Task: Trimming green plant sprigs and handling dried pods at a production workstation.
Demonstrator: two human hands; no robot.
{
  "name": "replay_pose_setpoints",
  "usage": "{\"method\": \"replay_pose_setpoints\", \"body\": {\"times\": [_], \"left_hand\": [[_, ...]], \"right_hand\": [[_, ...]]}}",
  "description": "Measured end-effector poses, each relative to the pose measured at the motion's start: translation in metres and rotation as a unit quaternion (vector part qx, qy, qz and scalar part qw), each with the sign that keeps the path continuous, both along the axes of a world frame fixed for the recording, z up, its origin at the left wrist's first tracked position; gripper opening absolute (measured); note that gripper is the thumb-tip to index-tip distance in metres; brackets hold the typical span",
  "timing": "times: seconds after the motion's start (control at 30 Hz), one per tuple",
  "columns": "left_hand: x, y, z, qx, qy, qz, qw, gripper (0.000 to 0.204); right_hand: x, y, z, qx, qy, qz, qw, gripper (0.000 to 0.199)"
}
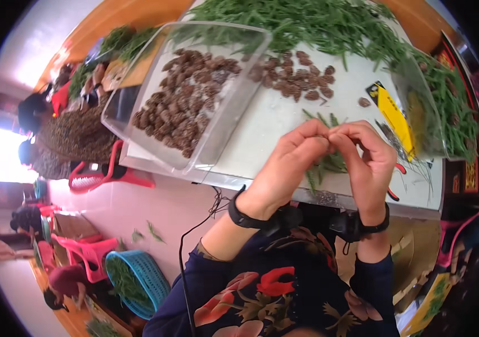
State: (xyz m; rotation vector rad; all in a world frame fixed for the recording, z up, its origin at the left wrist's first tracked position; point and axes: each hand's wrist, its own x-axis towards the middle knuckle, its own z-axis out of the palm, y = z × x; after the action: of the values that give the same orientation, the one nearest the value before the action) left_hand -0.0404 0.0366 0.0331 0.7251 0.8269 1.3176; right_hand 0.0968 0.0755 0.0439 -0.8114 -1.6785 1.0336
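My left hand (287, 165) and my right hand (371, 160) meet over the near part of the white table, fingers pinched together. Between and beneath them is a green needle sprig (334, 163), its tips showing above and below the fingers. Both hands seem to grip it, though the pinched spot itself is hidden. To the right of my right hand, red-and-black handles (400, 168) of a hand tool stick out. Thin dark wires (388, 135) lie beside a yellow-and-black packet (392, 115). One loose pine cone (364, 102) sits farther back.
A clear plastic bin (229, 106) with many pine cones stands at left, near a loose pine cone pile (298, 78). Green sprigs (307, 22) cover the far side. A blue basket (152, 281) and pink chair (85, 253) stand on the floor; other people sit at left.
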Motion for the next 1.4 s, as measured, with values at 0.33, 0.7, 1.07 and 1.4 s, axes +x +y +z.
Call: {"method": "replay_pose_setpoints", "body": {"times": [0.33, 0.7, 1.07, 1.4], "left_hand": [[-0.029, -0.018, -0.018, -0.044, -0.029, -0.017, 0.998, 0.011], [-0.025, -0.037, -0.028, -0.065, -0.078, -0.083, 0.991, 0.012], [-0.023, -0.061, -0.016, -0.082, 0.008, -0.082, 0.993, 0.019], [-0.010, -0.078, -0.013, -0.075, 0.101, -0.091, 0.988, 0.014]], "right_hand": [[0.000, 0.012, -0.001, 0.112, -0.164, 0.058, 0.978, 0.015], [0.008, 0.023, -0.019, 0.335, -0.091, 0.216, 0.913, 0.025], [0.020, 0.003, -0.026, 0.452, -0.158, 0.147, 0.866, 0.029], [0.037, -0.028, -0.037, 0.406, -0.178, 0.126, 0.887, 0.023]]}}
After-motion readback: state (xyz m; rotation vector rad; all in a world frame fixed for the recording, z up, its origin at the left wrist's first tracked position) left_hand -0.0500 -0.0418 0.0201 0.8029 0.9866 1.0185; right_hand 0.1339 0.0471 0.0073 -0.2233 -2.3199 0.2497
